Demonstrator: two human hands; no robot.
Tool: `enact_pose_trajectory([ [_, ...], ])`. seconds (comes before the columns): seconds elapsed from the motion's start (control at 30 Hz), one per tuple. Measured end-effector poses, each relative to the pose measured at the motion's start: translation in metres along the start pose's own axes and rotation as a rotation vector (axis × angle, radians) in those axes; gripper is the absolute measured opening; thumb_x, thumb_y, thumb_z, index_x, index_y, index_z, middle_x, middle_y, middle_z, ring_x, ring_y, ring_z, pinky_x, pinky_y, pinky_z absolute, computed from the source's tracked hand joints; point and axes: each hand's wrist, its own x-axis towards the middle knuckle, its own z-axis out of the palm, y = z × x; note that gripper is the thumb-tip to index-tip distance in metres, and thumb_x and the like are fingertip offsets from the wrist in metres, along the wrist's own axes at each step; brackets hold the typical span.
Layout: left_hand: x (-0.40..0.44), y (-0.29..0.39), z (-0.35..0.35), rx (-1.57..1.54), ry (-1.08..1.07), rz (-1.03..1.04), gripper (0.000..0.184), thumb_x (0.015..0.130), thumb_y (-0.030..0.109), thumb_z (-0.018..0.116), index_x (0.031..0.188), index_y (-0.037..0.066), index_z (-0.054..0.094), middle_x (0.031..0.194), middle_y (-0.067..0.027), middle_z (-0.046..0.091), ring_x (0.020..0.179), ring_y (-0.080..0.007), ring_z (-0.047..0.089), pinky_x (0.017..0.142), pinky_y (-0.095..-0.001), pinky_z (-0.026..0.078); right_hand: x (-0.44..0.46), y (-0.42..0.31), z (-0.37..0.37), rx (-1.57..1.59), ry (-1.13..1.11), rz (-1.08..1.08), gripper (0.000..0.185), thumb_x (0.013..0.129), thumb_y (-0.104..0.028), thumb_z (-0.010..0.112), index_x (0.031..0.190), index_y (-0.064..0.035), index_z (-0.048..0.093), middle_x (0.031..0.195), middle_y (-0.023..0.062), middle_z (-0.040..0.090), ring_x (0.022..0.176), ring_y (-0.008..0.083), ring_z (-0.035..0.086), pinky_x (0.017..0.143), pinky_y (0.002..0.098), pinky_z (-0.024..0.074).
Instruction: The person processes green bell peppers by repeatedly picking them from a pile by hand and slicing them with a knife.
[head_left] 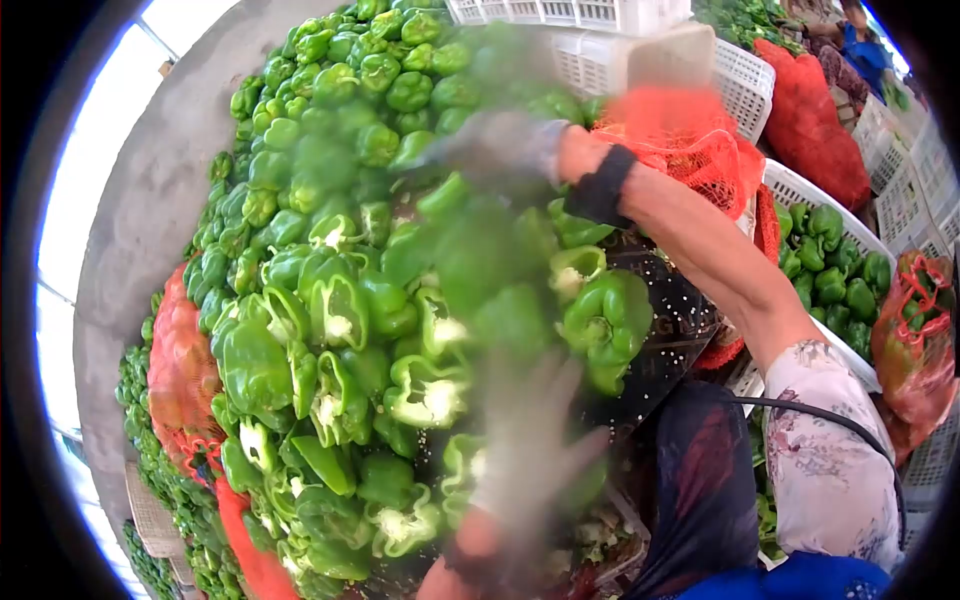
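My right hand (pixel 495 150), in a grey glove with a black band at the wrist, reaches over the upper part of a large pile of green peppers (pixel 380 145). Its fingers are curled, and a dark thin shape at them is too blurred to name. Lower down, my left hand (pixel 530 430), in a pale glove and smeared by motion, has its thumb apart from the fingers. A green pepper (pixel 510 320) lies just beyond its fingertips. Cut pepper halves (pixel 430 395) with white cores lie left of it, and a whole pepper (pixel 605 320) sits to its right.
White crates (pixel 590 60) stand at the top, beside a red mesh bag (pixel 680 140). Another crate of peppers (pixel 835 270) is at the right. Filled red sacks (pixel 180 370) lie at the left. A dark printed surface (pixel 665 310) with pale seeds shows under the pile. Another person (pixel 865 55) is at upper right.
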Motion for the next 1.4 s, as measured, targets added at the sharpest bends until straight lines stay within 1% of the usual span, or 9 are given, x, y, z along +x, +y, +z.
enact_pose_trajectory([
  [0.27,-0.001,0.0,-0.001,-0.073,0.029,-0.05,0.084,0.073,0.05,0.074,0.143,0.01,0.048,0.146,-0.016,0.046,0.144,-0.0477,0.022,0.116,-0.0614,0.018,0.073,0.07,0.052,-0.104,0.047,0.12,0.021,0.083,-0.016,0.061,0.094,-0.0077,0.076,0.1,0.0158,0.072,0.091,0.0298,0.071,0.079,0.0418,0.0562],
  [0.47,0.0,0.003,-0.004,-0.018,0.049,-0.032,0.083,0.073,0.049,0.075,0.142,0.011,0.049,0.143,-0.0163,0.049,0.144,-0.0473,0.021,0.117,-0.0596,0.018,-0.001,0.042,0.034,0.174,-0.074,-0.159,0.04,0.084,-0.017,0.061,0.123,-0.012,0.065,0.09,0.014,0.07,0.082,0.0286,0.067,0.073,0.0409,0.0538],
  [0.57,0.001,0.011,-0.033,0.001,0.063,0.038,0.07,0.065,0.037,0.081,0.127,0.012,0.059,0.129,-0.0163,0.058,0.131,-0.0379,0.046,0.119,-0.0593,0.018,-0.072,0.024,0.005,0.351,0.234,-0.184,0.042,0.085,-0.02,0.061,0.127,-0.0154,0.064,0.084,0.0114,0.069,0.069,0.0274,0.063,0.064,0.0393,0.0513],
  [0.63,0.018,-0.01,-0.082,0.048,-0.158,0.044,0.03,0.079,0.022,0.075,0.105,0.007,0.072,0.101,-0.0117,0.071,0.109,-0.0277,0.065,0.107,-0.0458,0.043,-0.126,0.014,-0.01,0.36,0.404,0.025,0.042,0.086,-0.025,0.063,0.127,-0.0153,0.064,0.081,0.0095,0.068,0.062,0.0227,0.061,0.059,0.0363,0.0507],
  [0.7,0.052,-0.047,-0.116,-0.04,0.149,-0.179,0.021,0.084,0.014,0.07,0.103,0.005,0.072,0.087,-0.0097,0.073,0.08,-0.0199,0.07,0.076,-0.0306,0.057,-0.164,0.007,-0.015,0.503,0.366,0.503,0.045,0.087,-0.029,0.066,0.128,-0.0131,0.063,0.081,0.006,0.069,0.056,0.0144,0.059,0.055,0.0326,0.0506],
  [0.87,0.223,-0.212,-0.125,0.58,-0.016,-0.172,0.067,0.078,0.009,0.067,0.142,0.012,0.048,0.143,-0.0185,0.048,0.127,-0.0354,0.053,0.107,-0.0397,0.044,-0.243,0.002,-0.013,0.748,0.512,0.977,0.054,0.088,-0.023,0.066,0.138,-0.0054,0.055,0.077,-0.0012,0.061,0.054,0.0033,0.049,0.05,0.0191,0.0383],
  [1.1,0.306,-0.262,-0.099,0.731,-0.316,-0.333,0.075,0.075,0.032,0.079,0.143,0.026,0.047,0.135,-0.0246,0.051,0.121,-0.04,0.057,0.101,-0.0454,0.049,-0.368,0.02,0.02,0.717,0.798,1.082,0.048,0.09,-0.012,0.056,0.133,0.0074,0.047,0.09,0.006,0.056,0.065,0.0062,0.048,0.048,0.0181,0.0356],
  [1.3,0.266,-0.21,-0.132,0.751,0.066,-0.319,0.076,0.066,0.034,0.085,0.135,0.024,0.054,0.12,-0.023,0.062,0.111,-0.0376,0.063,0.095,-0.0432,0.052,-0.414,-0.001,0.001,0.908,0.721,1.095,0.053,0.082,-0.008,0.062,0.132,0.0053,0.05,0.092,0.0046,0.057,0.071,0.007,0.051,0.054,0.0203,0.04],
  [1.4,0.205,-0.156,-0.182,0.541,0.326,-0.34,0.068,0.078,0.026,0.083,0.137,0.017,0.051,0.117,-0.0159,0.068,0.1,-0.0251,0.067,0.088,-0.0381,0.056,-0.417,-0.024,-0.019,0.974,0.646,1.052,0.058,0.079,-0.008,0.066,0.134,0.0038,0.051,0.09,0.0029,0.059,0.071,0.0073,0.053,0.057,0.0212,0.0418],
])
